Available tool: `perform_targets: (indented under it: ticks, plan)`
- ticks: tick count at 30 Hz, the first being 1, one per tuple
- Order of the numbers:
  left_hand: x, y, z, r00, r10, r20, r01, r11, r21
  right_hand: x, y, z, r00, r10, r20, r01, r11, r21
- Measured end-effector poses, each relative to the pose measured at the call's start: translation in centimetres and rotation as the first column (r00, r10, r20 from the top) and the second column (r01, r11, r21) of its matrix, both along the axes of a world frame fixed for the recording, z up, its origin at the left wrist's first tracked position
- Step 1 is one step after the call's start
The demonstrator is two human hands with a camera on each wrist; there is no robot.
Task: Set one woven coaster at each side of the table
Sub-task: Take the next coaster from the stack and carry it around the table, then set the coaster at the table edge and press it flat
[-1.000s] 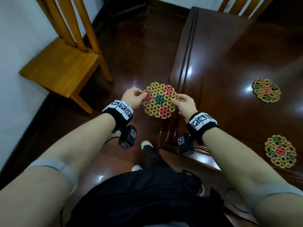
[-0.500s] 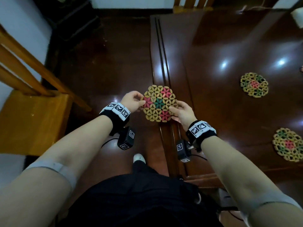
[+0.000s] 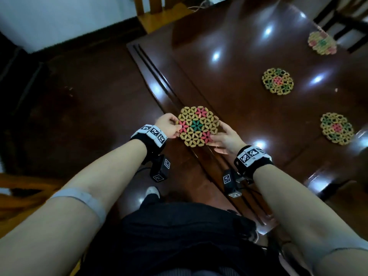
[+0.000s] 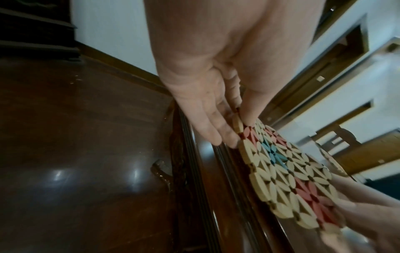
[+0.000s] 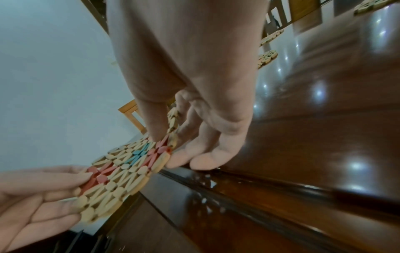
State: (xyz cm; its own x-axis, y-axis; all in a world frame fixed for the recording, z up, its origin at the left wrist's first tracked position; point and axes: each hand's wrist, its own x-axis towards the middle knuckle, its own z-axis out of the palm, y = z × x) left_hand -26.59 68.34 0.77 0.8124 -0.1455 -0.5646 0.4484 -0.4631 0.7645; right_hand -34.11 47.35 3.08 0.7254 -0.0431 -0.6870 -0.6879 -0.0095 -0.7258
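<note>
A round woven coaster (image 3: 197, 126) of tan petals with pink flowers and a green centre hangs over the table's left edge (image 3: 179, 100). My left hand (image 3: 169, 127) pinches its left rim, thumb on top (image 4: 251, 111) and fingers (image 4: 214, 130) underneath. My right hand (image 3: 223, 136) pinches the right rim the same way, thumb (image 5: 155, 123) above the coaster (image 5: 121, 172). Three more coasters lie flat on the dark table: one mid-table (image 3: 277, 81), one nearer me at the right (image 3: 336, 128), one at the far right edge (image 3: 322, 43).
The glossy dark wooden table (image 3: 239, 56) has a grooved, moulded edge running diagonally. A wooden chair (image 3: 157, 14) stands at the far end and another chair (image 3: 23, 192) at my left. Dark shiny floor (image 3: 79, 108) lies left of the table.
The view has swung right and the table now runs diagonally. Both hands have carried the coaster a little further over the table's edge. A third resting coaster has come into sight.
</note>
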Motion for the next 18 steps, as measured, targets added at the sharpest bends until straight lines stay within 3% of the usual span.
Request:
perform_targets:
  ticks: [5,9,18]
  plan:
    - [4.4,1.5,0.6,0.978,-0.178,0.108,0.164,0.979,0.121,2.5,3.2,-0.7,0.977,-0.197,0.082,0.207,0.969,-0.137]
    - [8.1,0.5,0.8,0.948,-0.302,0.104,0.280,0.942,0.184,3.9,3.1,-1.0,0.947,-0.297,0.122,0.316,0.930,-0.188]
    - [15.5,-4.3,0.2,0.829,-0.556,0.054,0.517,0.800,0.306,9.5,-0.4,-2.9,0.941,-0.335,0.051,0.335,0.894,-0.297]
